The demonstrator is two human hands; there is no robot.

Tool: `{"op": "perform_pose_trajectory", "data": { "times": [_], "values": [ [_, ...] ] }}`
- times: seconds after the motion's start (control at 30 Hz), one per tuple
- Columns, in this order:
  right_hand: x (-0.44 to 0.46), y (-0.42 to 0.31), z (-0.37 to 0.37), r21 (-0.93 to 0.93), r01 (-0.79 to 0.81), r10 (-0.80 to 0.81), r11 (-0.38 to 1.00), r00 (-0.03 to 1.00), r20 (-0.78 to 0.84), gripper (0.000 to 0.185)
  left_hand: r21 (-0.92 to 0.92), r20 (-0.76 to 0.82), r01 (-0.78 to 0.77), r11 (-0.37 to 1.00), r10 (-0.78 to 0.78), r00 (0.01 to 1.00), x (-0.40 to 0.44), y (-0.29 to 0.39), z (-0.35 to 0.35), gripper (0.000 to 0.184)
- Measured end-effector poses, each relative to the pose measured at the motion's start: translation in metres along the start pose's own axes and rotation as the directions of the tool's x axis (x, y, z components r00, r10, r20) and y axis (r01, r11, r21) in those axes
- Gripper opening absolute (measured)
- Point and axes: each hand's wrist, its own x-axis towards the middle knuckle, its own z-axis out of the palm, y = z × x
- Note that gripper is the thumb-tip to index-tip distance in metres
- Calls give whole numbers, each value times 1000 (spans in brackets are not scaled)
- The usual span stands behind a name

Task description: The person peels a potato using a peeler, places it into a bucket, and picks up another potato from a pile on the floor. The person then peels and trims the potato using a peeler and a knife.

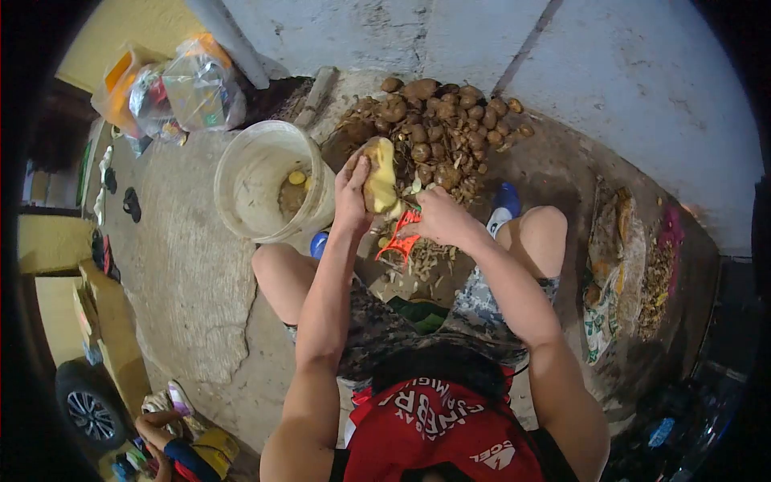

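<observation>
Beside the bucket (249, 177), left fingers (359, 172) clasp a part-peeled potato (381, 178); right fingers (432, 198) close on an orange tool (398, 238).

concrete floor (193, 273), piled brown potatoes (438, 128), scattered pale peelings (424, 271), white bucket (247, 181)

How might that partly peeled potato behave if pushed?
The partly peeled potato is probably slippery on its bare yellow flesh. It seems stiff, not sagging in the left hand. Its long, uneven shape may wobble rather than roll.
</observation>
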Motion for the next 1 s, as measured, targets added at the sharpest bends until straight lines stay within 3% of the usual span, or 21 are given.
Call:
{"op": "perform_pose_trajectory", "data": {
  "times": [0.1,0.2,0.27,0.3,0.4,0.6,0.7,0.77,0.87,1.0],
  "values": [
    [3,21,2,34,46,-45,998,998,-38,79,-91,-82,21,996,-29,996,5,0,-5,38],
    [1,26,-18,-93,102,-115,990,983,-142,77,-137,-136,81,987,-100,986,5,-2,-16,35],
    [-8,12,-51,120,-122,122,985,993,5,65,-315,91,180,932,-159,983,5,-2,-23,37],
    [-1,16,-43,137,-98,117,986,983,-144,63,-316,92,180,931,-158,983,5,-3,-21,37],
    [-6,25,-39,-13,-67,64,998,980,-190,63,-337,51,173,926,-165,985,0,-3,-17,37],
    [-3,17,-6,21,114,-105,993,962,-254,54,-396,126,224,891,-189,974,1,-10,-23,37],
    [-5,3,-2,-10,73,-73,997,950,-302,46,-425,234,247,871,-158,959,8,-20,-39,43],
    [-3,0,1,-5,33,-33,999,948,-315,45,-338,91,170,926,-147,985,0,-16,-25,43],
    [6,7,10,-71,-21,-10,997,913,-407,39,-348,148,194,917,-151,977,0,-18,-22,46],
    [16,29,3,24,-39,46,999,847,-530,36,-355,137,234,905,-197,971,-1,-20,-18,47]
  ]
}}
